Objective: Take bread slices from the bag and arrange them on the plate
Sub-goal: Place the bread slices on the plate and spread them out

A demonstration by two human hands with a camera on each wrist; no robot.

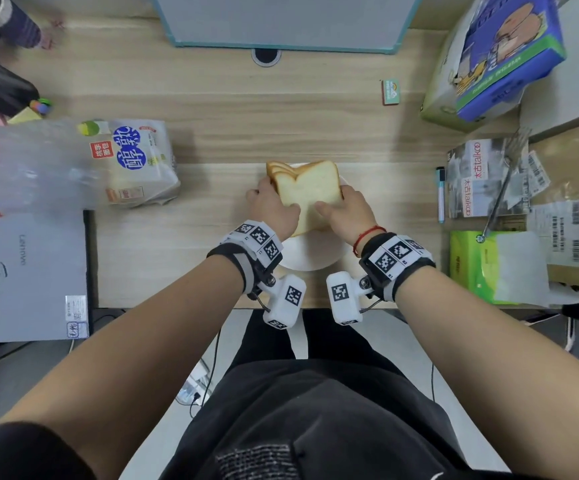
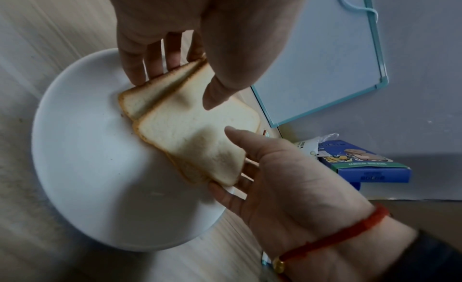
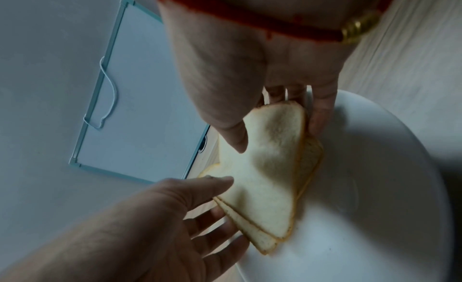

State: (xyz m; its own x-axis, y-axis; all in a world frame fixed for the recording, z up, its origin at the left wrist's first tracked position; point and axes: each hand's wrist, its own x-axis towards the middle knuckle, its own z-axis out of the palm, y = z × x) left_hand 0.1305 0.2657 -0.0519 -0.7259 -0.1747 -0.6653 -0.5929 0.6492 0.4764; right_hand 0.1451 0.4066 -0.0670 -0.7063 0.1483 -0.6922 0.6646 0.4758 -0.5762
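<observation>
Both hands hold a small stack of bread slices (image 1: 307, 190) over the white plate (image 1: 310, 256) at the table's (image 1: 212, 140) near middle. The left hand (image 1: 274, 206) pinches the stack's left edge, thumb on top and fingers (image 2: 155, 59) underneath. The right hand (image 1: 345, 211) grips the right edge the same way, thumb on the top slice, fingers (image 3: 320, 112) below. The stack sags between them. The bread bag (image 1: 132, 161) lies to the left, well apart.
</observation>
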